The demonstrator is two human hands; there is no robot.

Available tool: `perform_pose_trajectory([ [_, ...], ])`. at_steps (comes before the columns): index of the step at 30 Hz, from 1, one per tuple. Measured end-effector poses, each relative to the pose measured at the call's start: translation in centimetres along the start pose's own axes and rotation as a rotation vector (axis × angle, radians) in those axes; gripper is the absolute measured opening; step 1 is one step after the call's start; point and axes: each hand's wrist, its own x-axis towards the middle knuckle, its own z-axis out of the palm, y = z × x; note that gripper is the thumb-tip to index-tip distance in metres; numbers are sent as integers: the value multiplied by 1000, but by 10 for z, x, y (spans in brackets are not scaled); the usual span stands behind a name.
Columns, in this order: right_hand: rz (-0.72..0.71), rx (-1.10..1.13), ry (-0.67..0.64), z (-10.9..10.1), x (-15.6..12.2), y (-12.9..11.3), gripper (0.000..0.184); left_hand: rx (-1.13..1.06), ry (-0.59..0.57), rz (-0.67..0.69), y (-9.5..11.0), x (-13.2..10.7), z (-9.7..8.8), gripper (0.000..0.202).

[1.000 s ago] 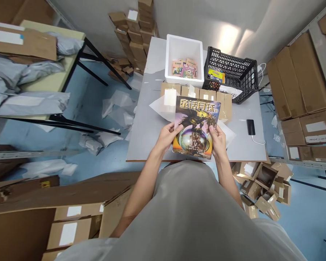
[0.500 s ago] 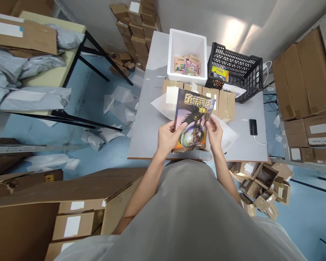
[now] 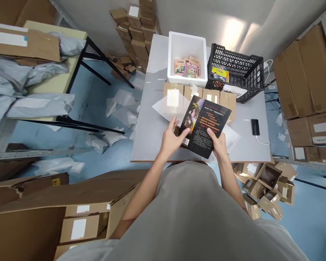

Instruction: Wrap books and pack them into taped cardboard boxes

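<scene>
Far left, one cream-topped table (image 3: 78, 42), black-legged, bearing grey plastic parcels (image 3: 43, 105) and a flat cardboard piece (image 3: 45, 45). Below it, nearer the person, one large open carton (image 3: 78, 188), labelled boxes (image 3: 78, 228) inside. On the blue floor, loose white sheets (image 3: 126, 98); beyond, a stack of brown boxes (image 3: 137, 34) by the wall.

Next, one grey table (image 3: 146, 141). Above its near edge, I see the left hand (image 3: 171, 139): thumb on the cover of a book (image 3: 203, 127), fingers partly spread past its edge; how firmly they grasp, I cannot tell. Book: dark cover, coloured strip at left, lines of text, barcode at the lower corner; held tilted in front of the person. Behind it, one white foam bin (image 3: 187, 43) containing small booklets (image 3: 190, 70), and a row of small cartons (image 3: 228, 103). Right hand (image 3: 220, 145): grasping the book's lower right side, thumb on top.

Further right, one black crate (image 3: 235, 54) holding a yellow packet (image 3: 219, 74); one phone (image 3: 255, 127) on a white cable. Far right, large cartons (image 3: 305, 72), and a floor heap of opened boxes (image 3: 268, 175).
</scene>
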Motion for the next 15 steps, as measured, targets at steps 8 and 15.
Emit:
perform_pose_trajectory([
  [8,19,-73,-46,-17,17,10,71,-420,-345,-371,-5,27,-12,64],
  [15,-90,-170,-96,9,-2,12,95,-200,-155,-120,16,13,19,60],
])
